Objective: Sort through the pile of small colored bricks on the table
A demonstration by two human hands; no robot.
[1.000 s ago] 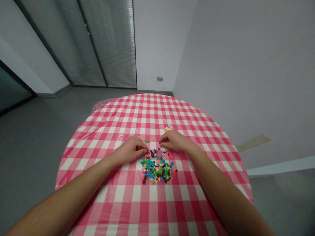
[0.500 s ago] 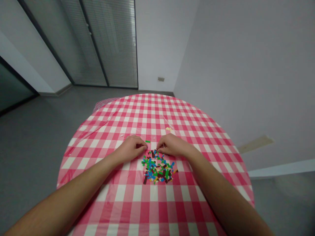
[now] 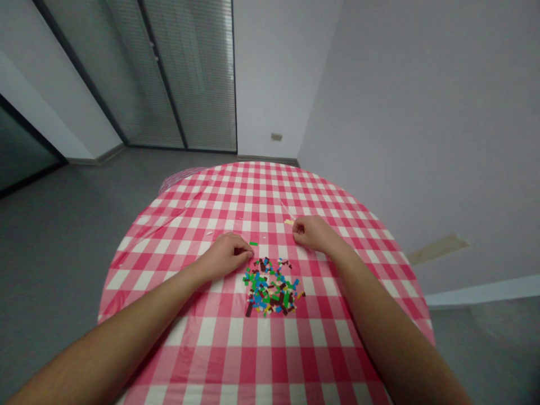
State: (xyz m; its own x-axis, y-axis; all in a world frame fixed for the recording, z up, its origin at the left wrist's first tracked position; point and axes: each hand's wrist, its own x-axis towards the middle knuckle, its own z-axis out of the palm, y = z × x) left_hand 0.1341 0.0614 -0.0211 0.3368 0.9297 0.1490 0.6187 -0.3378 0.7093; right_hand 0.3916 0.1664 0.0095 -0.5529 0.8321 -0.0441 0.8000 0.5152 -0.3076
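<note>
A heap of several tiny coloured bricks [image 3: 271, 286], green, blue, brown and yellow, lies on a round table with a red-and-white checked cloth [image 3: 236, 349]. My left hand [image 3: 225, 254] rests curled at the heap's upper left edge, fingertips pinched together; what they hold is too small to see. One green piece [image 3: 253, 243] lies alone just beyond its fingers. My right hand [image 3: 311, 232] is closed in a pinch farther back and to the right, next to a small pale yellow piece [image 3: 288, 221] on the cloth.
The table stands in a corner, with a grey wall [image 3: 422, 124] close on the right and glass doors with blinds [image 3: 185, 73] at the back left. Grey floor [image 3: 63, 225] surrounds the table on the left.
My right hand has left the top of the heap and moved back and to the right, to the pale yellow piece. The left hand has stayed in place.
</note>
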